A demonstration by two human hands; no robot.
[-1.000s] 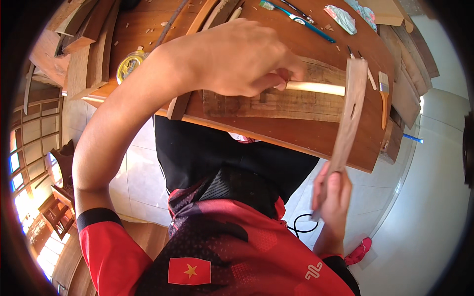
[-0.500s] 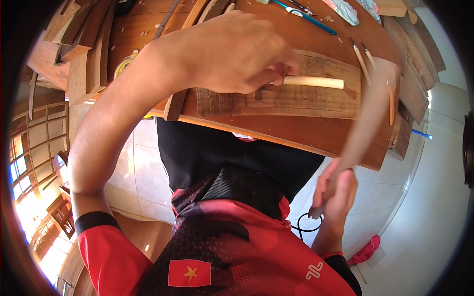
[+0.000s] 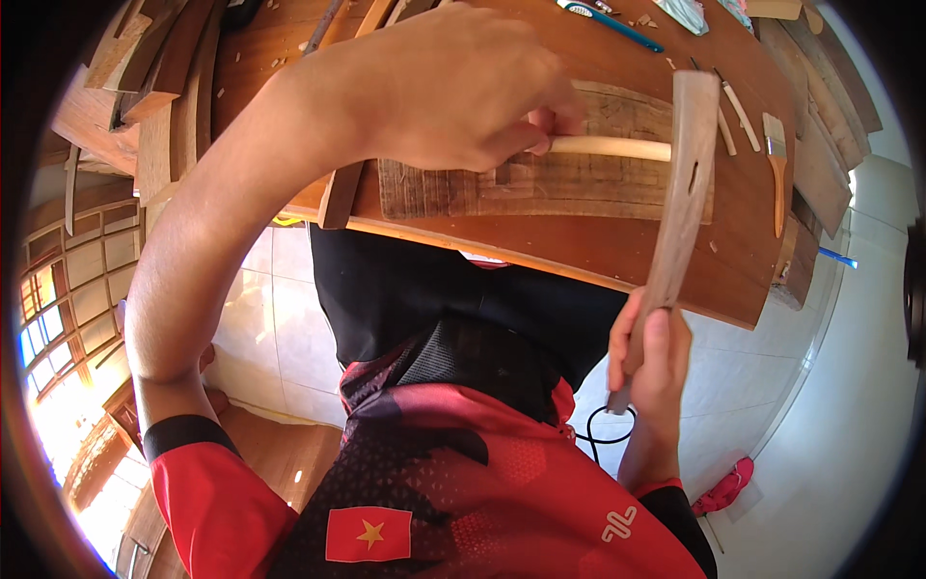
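My left hand [image 3: 473,92] is closed around a chisel [image 3: 612,147] with a pale round wooden handle. The handle's butt sticks out to the right, while my fingers hide the working end. Below it lies a flat brown wooden board [image 3: 617,196] with a shallow cut recess near my fingers. My right hand [image 3: 654,352] grips the lower end of a long wooden bar [image 3: 678,212], held upright near the table's front edge. The bar's upper part meets or overlaps the butt of the chisel handle; whether they touch I cannot tell.
The board rests on a brown wooden table [image 3: 550,243]. To its right lie slim wood-handled tools [image 3: 741,116] and a flat brush [image 3: 776,159]. A blue-green tool [image 3: 622,31] lies at the back. Timber pieces [image 3: 820,164] are stacked at the right, and more planks [image 3: 174,116] at the left.
The wooden bar in my right hand has swung left, from beyond the chisel to the butt of its handle. My left hand keeps its hold on the chisel.
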